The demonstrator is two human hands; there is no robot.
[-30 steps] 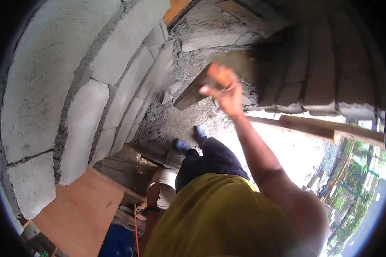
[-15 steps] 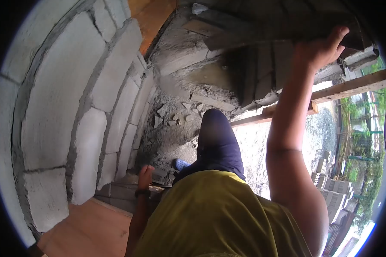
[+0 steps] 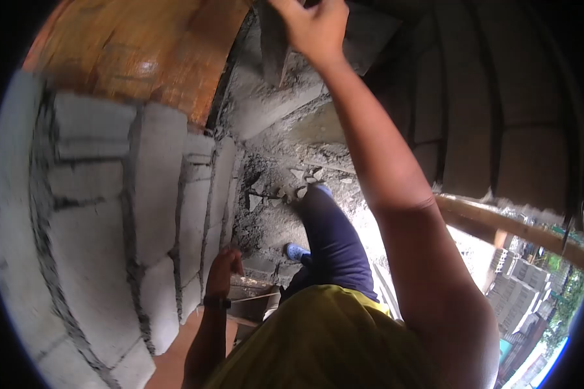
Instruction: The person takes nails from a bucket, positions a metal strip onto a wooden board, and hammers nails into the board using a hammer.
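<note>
At the top edge, my right hand (image 3: 321, 29) is wrapped round a flat grey board (image 3: 274, 48). Part of the board hangs down beside my fingers, and its upper part lies out of frame. My left hand (image 3: 226, 264), with a dark band (image 3: 217, 302) on its wrist, hangs low by the block wall (image 3: 159, 188). Its fingers are curled in, and nothing shows sticking out of them.
Broken block pieces (image 3: 282, 194) lie on the rough floor by my feet. A brown wooden panel (image 3: 143, 58) stands at upper left. On the right are a shaded block wall (image 3: 464, 123), a timber rail (image 3: 512, 223) and stacked blocks (image 3: 519, 292) outside.
My right hand has swung from the upper right to the top middle, taking the board with it. The view has turned, showing more wooden panel. My left hand stays low and closed.
</note>
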